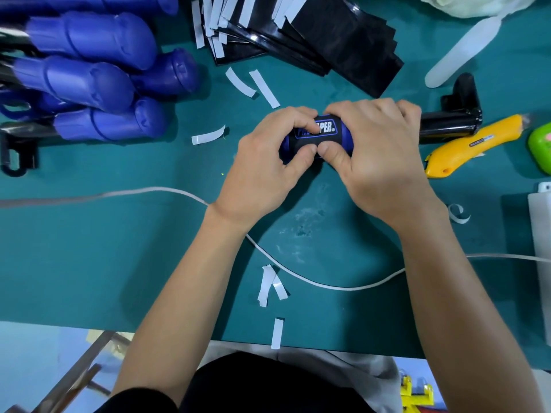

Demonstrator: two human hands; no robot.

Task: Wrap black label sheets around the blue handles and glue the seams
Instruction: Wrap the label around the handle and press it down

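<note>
Your left hand [268, 162] and right hand [378, 156] both grip one blue handle [347, 138] at the middle of the green mat [119, 248], your thumbs meeting on its near side and your fingers curled over the far side. A black label sheet [320, 135] lies around the handle's middle, glossy, with a blue outline and white block letters partly covered by your left fingers; blue plastic shows at both ends of the wrap. You cannot see the seam from here. A black shaft [447, 126] runs out from under your right hand to the right and ends in an upturned black fitting.

At far left lies a heap of bare blue handles [89, 76], smooth moulded plastic, bulbous with ribbed waists; at least five show, on black shafts. At the top, a fanned stack of shiny black label sheets [343, 40] rests with pale backing strips stuck along its edges.

Seven loose white backing strips [264, 87] lie scattered on the mat, some curled. A white cord [298, 275] loops under both your forearms. To the right lie a yellow utility knife [474, 147], a translucent white spatula [465, 52] and one green rounded object [541, 147] cut by the frame edge.
</note>
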